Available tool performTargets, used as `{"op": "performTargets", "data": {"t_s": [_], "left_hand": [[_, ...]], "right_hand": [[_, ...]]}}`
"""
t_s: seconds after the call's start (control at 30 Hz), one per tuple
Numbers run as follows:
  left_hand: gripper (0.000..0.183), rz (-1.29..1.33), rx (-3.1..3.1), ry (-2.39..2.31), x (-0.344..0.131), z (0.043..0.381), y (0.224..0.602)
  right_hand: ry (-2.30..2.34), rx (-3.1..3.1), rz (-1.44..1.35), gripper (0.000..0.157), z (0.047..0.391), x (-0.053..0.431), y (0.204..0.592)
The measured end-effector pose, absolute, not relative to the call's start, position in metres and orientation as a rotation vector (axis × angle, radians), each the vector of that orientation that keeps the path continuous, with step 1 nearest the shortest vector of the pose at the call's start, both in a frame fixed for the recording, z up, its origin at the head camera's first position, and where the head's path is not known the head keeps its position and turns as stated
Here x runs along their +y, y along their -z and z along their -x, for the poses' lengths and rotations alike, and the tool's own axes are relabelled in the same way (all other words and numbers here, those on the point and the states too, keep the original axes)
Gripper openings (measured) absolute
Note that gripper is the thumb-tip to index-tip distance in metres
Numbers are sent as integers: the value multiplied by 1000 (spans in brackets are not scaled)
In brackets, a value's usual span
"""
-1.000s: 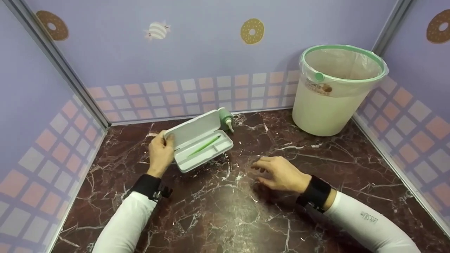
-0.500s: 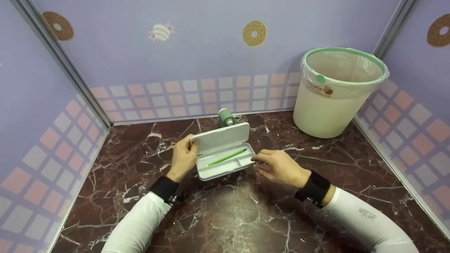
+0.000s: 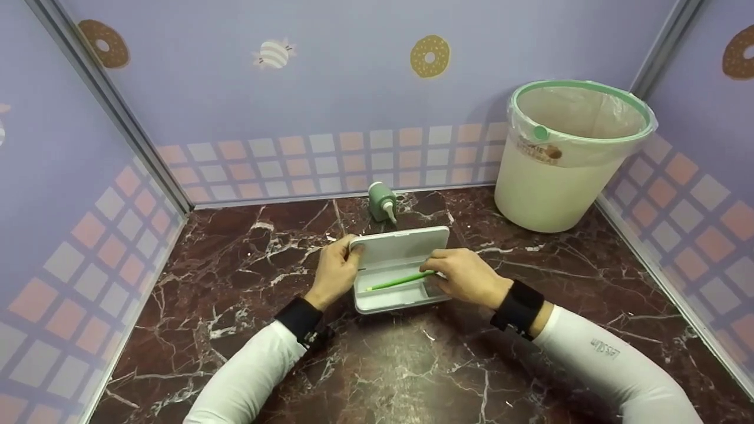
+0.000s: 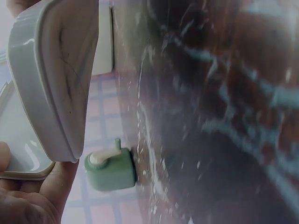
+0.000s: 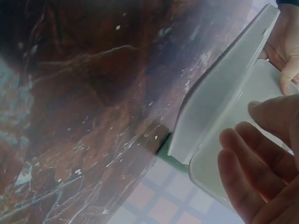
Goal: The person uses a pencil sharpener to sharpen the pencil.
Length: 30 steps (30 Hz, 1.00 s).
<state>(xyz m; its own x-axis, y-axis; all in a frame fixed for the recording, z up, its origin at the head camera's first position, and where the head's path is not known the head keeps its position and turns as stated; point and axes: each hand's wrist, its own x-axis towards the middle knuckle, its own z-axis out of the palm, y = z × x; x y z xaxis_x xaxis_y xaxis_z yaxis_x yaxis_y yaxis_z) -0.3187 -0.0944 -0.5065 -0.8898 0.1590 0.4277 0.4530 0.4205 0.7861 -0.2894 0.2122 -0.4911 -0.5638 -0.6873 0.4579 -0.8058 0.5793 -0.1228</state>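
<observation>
In the head view an open white pencil case [image 3: 386, 304] is tilted above the table, its lid [image 3: 400, 242] raised at the back. My left hand [image 3: 336, 274] grips the case's left end, thumb on the inside of the lid. A slim green pencil [image 3: 397, 282] lies slanted inside, over the divider. My right hand [image 3: 468, 275] reaches over the case's right end, thumb and fingertips around the pencil's far end. In the right wrist view the thumb [image 5: 273, 114] and curved fingers overlap the pale case, and the pencil is hidden.
Behind the case a green bottle [image 3: 383, 200] with a white nozzle stands near the back wall. A tall white bin [image 3: 548, 188] with a green rim and clear liner fills the back right corner. The dark marbled table [image 3: 377, 377] is walled at the sides.
The left hand has carried the case right and toward the front, away from the bottle. The right hand has gone from beside the case to the pencil's end inside it.
</observation>
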Motion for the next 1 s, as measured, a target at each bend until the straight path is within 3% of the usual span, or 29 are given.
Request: {"op": "performTargets", "data": {"t_s": [0.37,1.0], "left_hand": [[18,575,-2427,1502,-79,319,518],[17,554,-2551,1435,-89,317,525]], "right_hand": [[-314,-2555,-1269,11,300,216,502],[-213,-2694,-1299,19,305,212,509]]}}
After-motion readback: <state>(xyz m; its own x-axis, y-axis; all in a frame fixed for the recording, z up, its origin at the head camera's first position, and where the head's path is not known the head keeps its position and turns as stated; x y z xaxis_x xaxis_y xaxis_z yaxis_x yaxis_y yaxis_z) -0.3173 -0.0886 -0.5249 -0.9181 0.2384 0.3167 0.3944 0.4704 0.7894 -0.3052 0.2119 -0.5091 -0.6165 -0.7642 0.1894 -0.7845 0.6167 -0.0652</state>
